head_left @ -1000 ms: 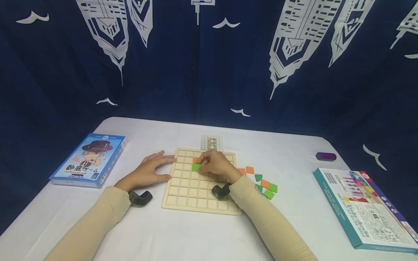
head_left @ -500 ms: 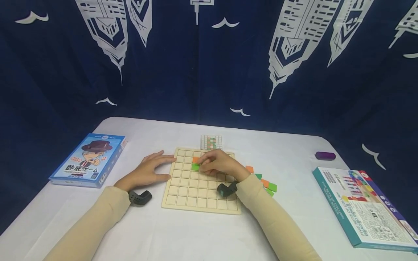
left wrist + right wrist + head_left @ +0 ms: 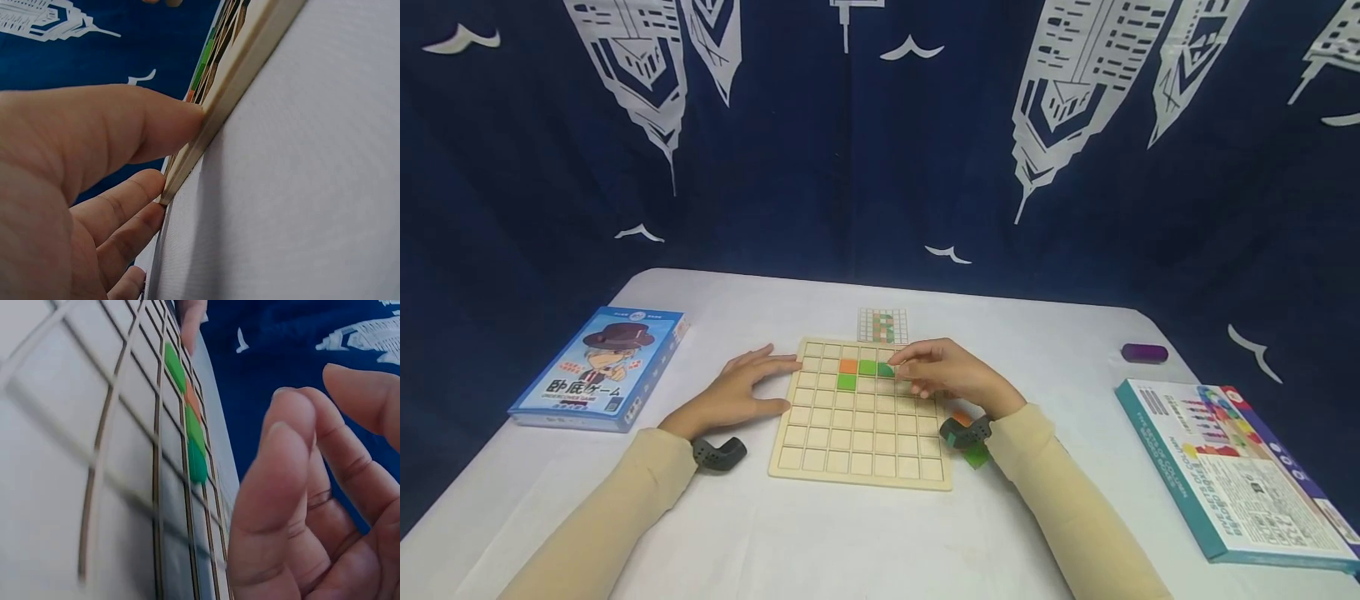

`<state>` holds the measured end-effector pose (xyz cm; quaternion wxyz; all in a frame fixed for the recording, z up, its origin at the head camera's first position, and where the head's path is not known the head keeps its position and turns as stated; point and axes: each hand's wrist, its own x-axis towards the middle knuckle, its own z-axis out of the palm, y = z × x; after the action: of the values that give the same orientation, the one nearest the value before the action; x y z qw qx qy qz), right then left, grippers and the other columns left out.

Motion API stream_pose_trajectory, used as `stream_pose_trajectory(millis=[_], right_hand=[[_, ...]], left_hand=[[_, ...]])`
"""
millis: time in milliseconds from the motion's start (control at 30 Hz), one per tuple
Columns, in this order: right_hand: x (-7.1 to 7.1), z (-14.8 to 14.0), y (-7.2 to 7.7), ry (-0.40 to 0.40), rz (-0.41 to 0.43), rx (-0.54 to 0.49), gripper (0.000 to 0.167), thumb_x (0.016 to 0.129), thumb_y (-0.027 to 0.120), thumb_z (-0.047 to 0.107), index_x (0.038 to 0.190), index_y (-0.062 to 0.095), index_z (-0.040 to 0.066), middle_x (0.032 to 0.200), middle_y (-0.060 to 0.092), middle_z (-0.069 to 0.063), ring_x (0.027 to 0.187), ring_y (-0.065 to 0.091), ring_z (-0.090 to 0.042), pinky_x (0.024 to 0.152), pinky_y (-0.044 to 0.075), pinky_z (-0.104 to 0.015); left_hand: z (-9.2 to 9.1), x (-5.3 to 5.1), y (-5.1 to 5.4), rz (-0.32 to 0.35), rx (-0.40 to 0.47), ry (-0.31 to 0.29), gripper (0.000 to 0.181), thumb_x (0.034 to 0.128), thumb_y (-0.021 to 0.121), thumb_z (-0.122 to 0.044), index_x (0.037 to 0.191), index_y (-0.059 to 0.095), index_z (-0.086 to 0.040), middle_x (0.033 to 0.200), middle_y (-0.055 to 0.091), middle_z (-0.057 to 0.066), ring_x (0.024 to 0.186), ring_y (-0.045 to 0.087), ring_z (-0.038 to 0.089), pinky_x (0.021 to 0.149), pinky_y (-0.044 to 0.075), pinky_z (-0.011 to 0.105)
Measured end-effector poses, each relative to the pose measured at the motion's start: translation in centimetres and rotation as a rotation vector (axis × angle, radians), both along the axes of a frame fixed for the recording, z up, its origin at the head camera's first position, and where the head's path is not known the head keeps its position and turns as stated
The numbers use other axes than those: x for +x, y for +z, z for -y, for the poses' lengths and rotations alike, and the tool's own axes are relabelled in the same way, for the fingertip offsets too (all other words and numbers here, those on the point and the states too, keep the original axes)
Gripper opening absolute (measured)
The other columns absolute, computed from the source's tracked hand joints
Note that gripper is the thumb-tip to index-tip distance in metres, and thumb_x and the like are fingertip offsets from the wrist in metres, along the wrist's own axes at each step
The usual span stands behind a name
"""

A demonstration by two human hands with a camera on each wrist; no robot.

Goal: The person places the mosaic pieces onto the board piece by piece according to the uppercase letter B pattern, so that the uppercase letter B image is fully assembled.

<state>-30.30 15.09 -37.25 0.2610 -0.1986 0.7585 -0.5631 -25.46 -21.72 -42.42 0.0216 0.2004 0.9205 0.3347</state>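
A wooden grid board (image 3: 850,442) lies on the table with an orange tile (image 3: 848,367), two light green tiles and a dark green rounded tile (image 3: 884,369) in its cells. My left hand (image 3: 737,396) rests at the board's left edge, thumb and fingertips touching its side (image 3: 219,100) in the left wrist view. Over the upper right part of the board is my right hand (image 3: 955,375), fingers bent loosely beside the dark green tile. In the right wrist view its thumb stands apart from the fingers, and nothing is between them.
Loose orange (image 3: 961,417) and green (image 3: 976,456) tiles lie right of the board, partly under my right wrist. A small pattern card (image 3: 882,326) is behind the board. A blue box (image 3: 598,367) stands left; a teal-edged box (image 3: 1240,467) and purple object (image 3: 1145,353) lie right.
My right hand has moved right, off the row beside the orange tile. A light green and a dark green tile now show there, and its fingers have parted. The left hand has stayed put.
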Motion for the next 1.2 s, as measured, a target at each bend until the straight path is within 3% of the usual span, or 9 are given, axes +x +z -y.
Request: stream_pose_trajectory(millis=[233,567,800,1200], right_hand=[[0.0,-3.3,-0.3,-0.069,-0.012,0.004,0.036,0.106,0.065,0.009,0.136,0.065,-0.01,0.095,0.071,-0.004,0.072,0.062,-0.011,0.066,0.054,-0.022],[0.2,-7.3,-0.9,-0.147,-0.026,-0.036,0.036,0.106,0.064,0.007,0.136,0.062,-0.014,0.084,0.067,-0.003,0.072,0.06,-0.012,0.065,0.052,-0.023],[-0.1,-8.1,-1.1,-0.174,-0.015,-0.05,0.033,0.106,0.064,0.006,0.133,0.064,-0.011,0.087,0.071,-0.004,0.071,0.06,-0.01,0.062,0.051,-0.022],[-0.2,-8.5,-2.2,-0.18,-0.034,0.062,0.04,0.103,0.067,0.007,0.136,0.061,-0.015,0.083,0.068,0.001,0.062,0.047,-0.008,0.055,0.039,-0.019]], left_hand=[[0.1,-0.1,-0.1,-0.004,0.007,-0.003,0.065,0.094,0.079,-0.03,0.154,0.061,-0.01,0.165,0.05,0.015,0.163,0.02,0.047,0.128,0.009,0.07],[0.1,0.0,0.0,-0.006,0.009,-0.008,0.066,0.0937,0.079,-0.031,0.153,0.061,-0.01,0.165,0.05,0.016,0.162,0.02,0.047,0.128,0.009,0.071],[0.2,0.0,0.1,-0.014,0.014,-0.012,0.065,0.0938,0.079,-0.031,0.153,0.062,-0.01,0.164,0.051,0.016,0.162,0.021,0.048,0.128,0.01,0.07],[0.1,0.0,-0.1,-0.004,0.008,-0.004,0.066,0.0936,0.079,-0.03,0.154,0.061,-0.009,0.165,0.05,0.015,0.163,0.02,0.047,0.129,0.009,0.07]])
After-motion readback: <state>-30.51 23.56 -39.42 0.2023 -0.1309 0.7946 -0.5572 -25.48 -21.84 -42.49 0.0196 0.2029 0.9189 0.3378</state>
